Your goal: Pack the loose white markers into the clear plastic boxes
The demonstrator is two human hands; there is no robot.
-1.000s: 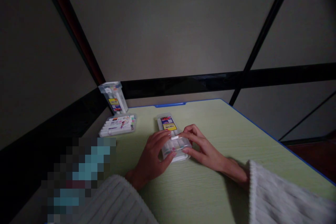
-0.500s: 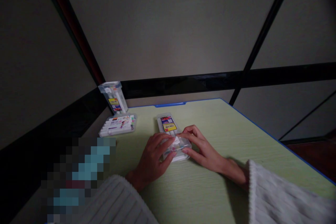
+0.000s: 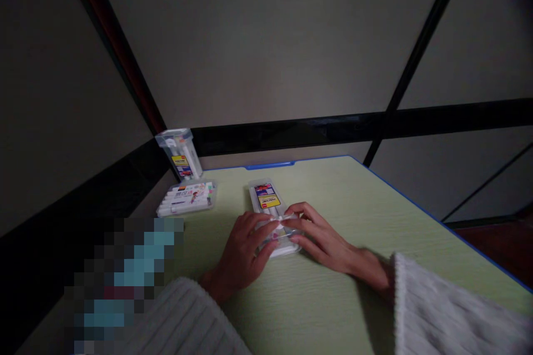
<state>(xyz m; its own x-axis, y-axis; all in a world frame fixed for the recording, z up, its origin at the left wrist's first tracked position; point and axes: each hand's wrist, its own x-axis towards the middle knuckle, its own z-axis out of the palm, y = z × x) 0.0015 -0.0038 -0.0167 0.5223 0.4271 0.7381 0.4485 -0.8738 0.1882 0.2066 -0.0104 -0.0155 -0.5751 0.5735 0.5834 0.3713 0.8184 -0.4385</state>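
Observation:
A clear plastic marker case [image 3: 266, 195] lies flat on the table, its yellow-and-blue label facing up and white markers showing through. Its clear lid end points toward me, between my hands. From the left, my left hand [image 3: 245, 244] curls its fingers over the lid, with the thumb at the near side. On the other side, my right hand [image 3: 322, 238] grips the lid, fingertips on top and thumb low on the edge. Fingertips of both hands almost meet over a white spot on the lid. My fingers partly cover the lid end.
At the back left, a second marker case [image 3: 181, 155] stands upright. A flat case of white markers [image 3: 187, 198] lies in front of it. The pale green table [image 3: 358, 199] has a blue edge and backs onto a dark-striped wall panel. A pixelated patch covers the lower left.
My right fingers have shifted slightly on the lid, the fingertips now bent over its top. My left hand and the case have stayed almost in place.

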